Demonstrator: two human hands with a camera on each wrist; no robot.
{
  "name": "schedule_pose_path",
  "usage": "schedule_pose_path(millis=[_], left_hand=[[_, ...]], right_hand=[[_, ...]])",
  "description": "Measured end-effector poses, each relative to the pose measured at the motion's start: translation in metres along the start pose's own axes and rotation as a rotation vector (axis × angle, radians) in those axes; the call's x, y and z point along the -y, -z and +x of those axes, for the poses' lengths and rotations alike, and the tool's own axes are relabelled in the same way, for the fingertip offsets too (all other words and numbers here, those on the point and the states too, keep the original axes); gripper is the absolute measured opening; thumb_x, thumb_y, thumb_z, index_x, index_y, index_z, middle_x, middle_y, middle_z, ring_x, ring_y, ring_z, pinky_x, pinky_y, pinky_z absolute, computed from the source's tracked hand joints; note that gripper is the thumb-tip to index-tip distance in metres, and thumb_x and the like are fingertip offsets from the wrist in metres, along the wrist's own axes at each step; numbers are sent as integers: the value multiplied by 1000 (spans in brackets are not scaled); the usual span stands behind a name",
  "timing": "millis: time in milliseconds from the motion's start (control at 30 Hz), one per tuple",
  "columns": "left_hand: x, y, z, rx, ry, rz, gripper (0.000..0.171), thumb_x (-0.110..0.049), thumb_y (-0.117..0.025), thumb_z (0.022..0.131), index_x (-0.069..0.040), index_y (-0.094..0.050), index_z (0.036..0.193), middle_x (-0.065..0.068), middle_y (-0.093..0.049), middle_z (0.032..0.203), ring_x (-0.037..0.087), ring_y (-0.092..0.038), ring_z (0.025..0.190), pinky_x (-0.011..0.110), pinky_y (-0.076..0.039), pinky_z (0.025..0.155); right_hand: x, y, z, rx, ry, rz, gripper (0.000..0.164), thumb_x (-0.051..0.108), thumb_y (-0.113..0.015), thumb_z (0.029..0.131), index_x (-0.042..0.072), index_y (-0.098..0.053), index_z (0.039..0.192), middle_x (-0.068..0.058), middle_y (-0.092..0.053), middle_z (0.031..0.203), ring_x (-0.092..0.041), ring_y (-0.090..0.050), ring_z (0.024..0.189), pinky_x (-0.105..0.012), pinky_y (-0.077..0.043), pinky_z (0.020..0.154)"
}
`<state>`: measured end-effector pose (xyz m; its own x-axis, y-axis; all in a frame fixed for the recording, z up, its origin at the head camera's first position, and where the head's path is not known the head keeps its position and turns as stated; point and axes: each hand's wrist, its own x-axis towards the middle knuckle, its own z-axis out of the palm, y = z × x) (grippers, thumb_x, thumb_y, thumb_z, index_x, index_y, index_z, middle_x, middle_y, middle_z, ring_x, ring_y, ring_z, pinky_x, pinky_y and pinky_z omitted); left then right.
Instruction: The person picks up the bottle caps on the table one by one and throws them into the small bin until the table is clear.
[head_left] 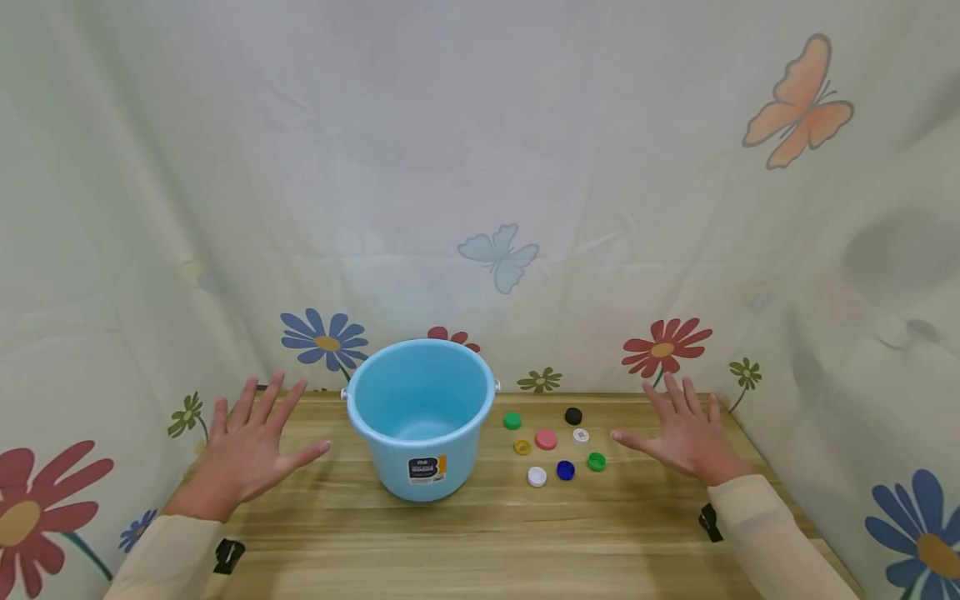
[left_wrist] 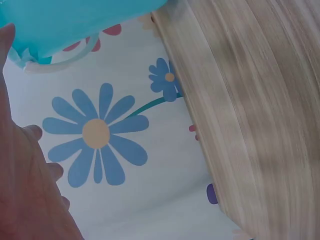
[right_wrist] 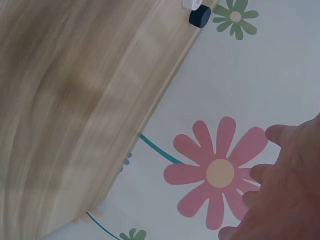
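Observation:
In the head view, a light blue bucket stands upright on the wooden table, left of several loose plastic bottle caps. Among them are a black cap, a pink cap, a yellow cap, a dark blue cap and a green cap. My left hand, fingers spread and holding nothing, is left of the bucket, apart from it. To the right of the caps, my right hand also has spread fingers and nothing in it. The left wrist view catches the bucket's white handle.
The wood-grain table ends against a pale curtain printed with flowers and butterflies, which also closes off both sides. A black strap piece shows by the left wrist, and another strap piece by the right.

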<state>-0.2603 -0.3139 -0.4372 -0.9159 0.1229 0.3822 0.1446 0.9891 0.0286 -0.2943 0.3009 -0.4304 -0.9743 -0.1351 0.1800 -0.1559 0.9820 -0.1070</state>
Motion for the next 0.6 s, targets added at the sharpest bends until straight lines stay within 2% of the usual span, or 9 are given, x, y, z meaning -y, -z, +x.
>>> schedule_pose_path(millis=[200,367,533,600], left_hand=[[-5,3,0,-7,-23,-10,99,-79,-47,76,-28,-8,152,4,8,159,33,16,144,62,19,109],[-11,6,1,-53,-83,-59,97,-73,-53,78,-27,-10,152,5,5,159,33,9,145,60,13,113],[-16,7,3,-107,-126,-103,94,-67,-57,79,-28,-13,152,6,0,160,32,3,146,51,16,115],[-18,7,4,-126,-141,-132,93,-65,-59,79,-28,-15,151,7,-3,159,32,0,146,50,13,117]], right_hand=[[0,-4,-1,-2,22,1,104,82,-44,75,14,-23,150,-20,-5,157,-47,-3,141,-75,7,104],[-1,-11,1,-65,74,48,102,79,-50,75,12,-27,149,-20,-12,156,-44,-8,142,-73,-6,106],[0,-19,2,-130,123,95,101,76,-55,73,11,-31,147,-17,-22,154,-42,-17,141,-69,-18,107],[1,-22,2,-141,131,110,99,76,-56,73,12,-33,146,-15,-23,154,-41,-20,140,-68,-21,107]])
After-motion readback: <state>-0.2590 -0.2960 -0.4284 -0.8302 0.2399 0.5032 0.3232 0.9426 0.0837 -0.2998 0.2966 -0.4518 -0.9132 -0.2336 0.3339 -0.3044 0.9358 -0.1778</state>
